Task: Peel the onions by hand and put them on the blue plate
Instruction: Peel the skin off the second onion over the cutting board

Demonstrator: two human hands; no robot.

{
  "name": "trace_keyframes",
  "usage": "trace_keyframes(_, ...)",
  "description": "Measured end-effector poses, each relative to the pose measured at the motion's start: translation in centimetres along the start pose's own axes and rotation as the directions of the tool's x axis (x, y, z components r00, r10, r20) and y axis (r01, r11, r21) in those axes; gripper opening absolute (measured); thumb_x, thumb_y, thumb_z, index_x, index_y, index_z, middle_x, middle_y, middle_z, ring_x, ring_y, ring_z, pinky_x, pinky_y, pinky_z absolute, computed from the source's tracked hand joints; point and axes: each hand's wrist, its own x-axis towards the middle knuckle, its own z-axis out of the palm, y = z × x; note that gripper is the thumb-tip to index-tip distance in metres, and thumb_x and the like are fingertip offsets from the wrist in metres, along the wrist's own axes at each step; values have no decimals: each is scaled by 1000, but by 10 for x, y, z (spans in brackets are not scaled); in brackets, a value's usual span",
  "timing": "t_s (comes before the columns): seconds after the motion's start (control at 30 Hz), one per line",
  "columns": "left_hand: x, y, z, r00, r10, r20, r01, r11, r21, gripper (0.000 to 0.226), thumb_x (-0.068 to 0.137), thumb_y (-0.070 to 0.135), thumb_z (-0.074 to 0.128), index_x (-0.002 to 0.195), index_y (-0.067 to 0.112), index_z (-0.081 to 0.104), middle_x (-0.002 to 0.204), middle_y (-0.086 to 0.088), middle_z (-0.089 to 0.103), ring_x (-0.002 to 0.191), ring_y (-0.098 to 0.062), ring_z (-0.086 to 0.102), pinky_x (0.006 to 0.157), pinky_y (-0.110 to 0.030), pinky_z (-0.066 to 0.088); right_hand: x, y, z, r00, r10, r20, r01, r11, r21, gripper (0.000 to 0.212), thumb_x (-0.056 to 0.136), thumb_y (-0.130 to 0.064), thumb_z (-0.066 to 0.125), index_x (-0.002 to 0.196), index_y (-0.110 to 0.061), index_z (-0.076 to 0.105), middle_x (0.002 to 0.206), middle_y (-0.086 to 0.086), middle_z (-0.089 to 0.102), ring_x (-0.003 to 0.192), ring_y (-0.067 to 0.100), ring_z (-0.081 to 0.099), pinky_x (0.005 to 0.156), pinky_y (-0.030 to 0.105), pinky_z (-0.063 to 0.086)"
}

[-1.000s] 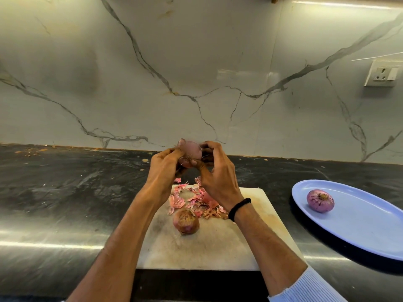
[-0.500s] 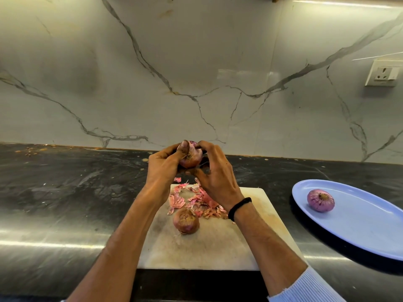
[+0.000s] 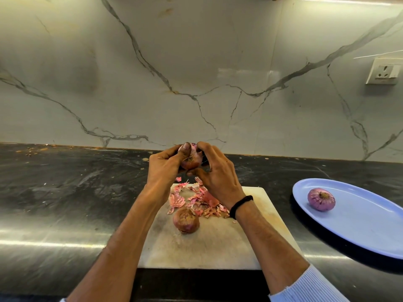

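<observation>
**While the left hand (image 3: 162, 168) and right hand (image 3: 218, 173) clasp the held onion (image 3: 192, 160), a second onion (image 3: 186, 220) lies beneath them**

Where the two hands meet, raised over the far edge of the cutting board (image 3: 218, 247), we see the held onion gripped between them. The left hand's thumb lies across its top beside a flap of pink skin, while the right hand's fingers (image 3: 205, 146) curl round its far side and its thumb comes in from below. Wispy roots show on the face turned toward us, and brownish skin covers much of that face.

Directly under the hands a heap of pink peels (image 3: 196, 199) lies on the board, part of it hidden behind the right wrist, which wears a black wristband (image 3: 241, 205). Just nearer to us than the peels, between the two forearms, the second onion rests on the board in its skin, touching the edge of the heap.

Well off to the right of the right hand, the blue plate (image 3: 359, 225) sits on the dark worktop (image 3: 65, 192), apart from the board. A peeled onion (image 3: 321, 199) — purple, root end toward us — lies near the plate's left end. Beyond the hands rises a veined marble wall (image 3: 196, 62), with a socket (image 3: 383, 70) high to the right.
</observation>
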Motion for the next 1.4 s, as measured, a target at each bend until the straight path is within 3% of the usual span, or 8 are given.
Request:
trace_keyframes(0.17, 1, -1, 2, 1000, -3, -31, 3, 1000, -14, 27, 75, 38, 72, 98, 25, 76, 97, 1, 77, 95, -17, 73, 82, -32, 61, -2, 1, 1, 999, -12, -30, 11, 999, -50, 26, 90, -16, 74, 109, -10, 58, 99, 3, 59, 82, 10, 53, 70, 21, 52)
trace_keyframes(0.23, 3, 2, 0, 997, -37, -62, 31, 995, -98, 41, 74, 37, 74, 109, 14, 75, 101, -6, 77, 94, -20, 74, 81, -32, 61, -3, 1, 4, 998, -24, -52, 21, 998, -63, 15, 90, -15, 73, 96, -8, 61, 91, 2, 59, 77, 5, 46, 68, 11, 44)
trace_keyframes(0.4, 2, 6, 1, 998, -29, -64, 19, 990, -142, 36, 74, 36, 74, 102, 15, 75, 95, -5, 78, 89, -18, 75, 76, -29, 62, -2, -1, 5, 997, 43, -58, -45, 998, -32, 20, 89, -20, 74, 97, -8, 60, 93, -1, 54, 79, 2, 43, 72, 4, 41)
trace_keyframes(0.67, -1, 4, 2, 999, 51, -20, -51, 998, -45, 25, 73, 40, 70, 95, 28, 74, 87, 9, 77, 88, -9, 74, 73, -22, 58, 2, -2, -1, 968, 80, -238, -82, 997, 4, 15, 94, -4, 67, 109, -6, 64, 103, 7, 58, 90, 10, 55, 78, 17, 50)
trace_keyframes(0.9, -5, 4, 3, 991, 125, 39, -126, 992, 24, 18, 76, 39, 67, 92, 34, 73, 82, 18, 76, 84, -1, 72, 70, -17, 57, 3, -2, -3, 964, 24, -264, -51, 994, -99, 19, 90, 1, 70, 108, -6, 69, 103, 10, 58, 91, 11, 53, 81, 5, 43)
trace_keyframes(1.1, -5, 2, 3, 984, 162, 76, -168, 983, 74, 20, 75, 40, 68, 94, 34, 72, 84, 18, 75, 89, -5, 73, 73, -19, 58, 2, -1, -4, 963, 2, -269, -41, 990, -139, 16, 89, 6, 65, 103, -1, 67, 104, 15, 54, 94, 3, 43, 85, 1, 39)
trace_keyframes(1.3, -4, 2, 5, 993, 96, 63, -98, 995, 21, 17, 78, 36, 68, 94, 31, 72, 82, 17, 75, 84, -2, 73, 71, -19, 59, 2, -3, -3, 966, 9, -257, -52, 986, -160, 25, 84, 14, 58, 103, -1, 64, 106, 18, 50, 97, 3, 38, 84, -1, 36)
trace_keyframes(1.4, -2, 3, 4, 999, 29, 27, -28, 999, -46, 26, 76, 37, 69, 98, 24, 74, 91, 8, 77, 92, -11, 73, 73, -24, 60, 3, -4, -2, 964, 29, -265, -71, 986, -148, 25, 83, 17, 57, 100, 0, 63, 106, 16, 49, 96, 3, 37, 83, -1, 35)
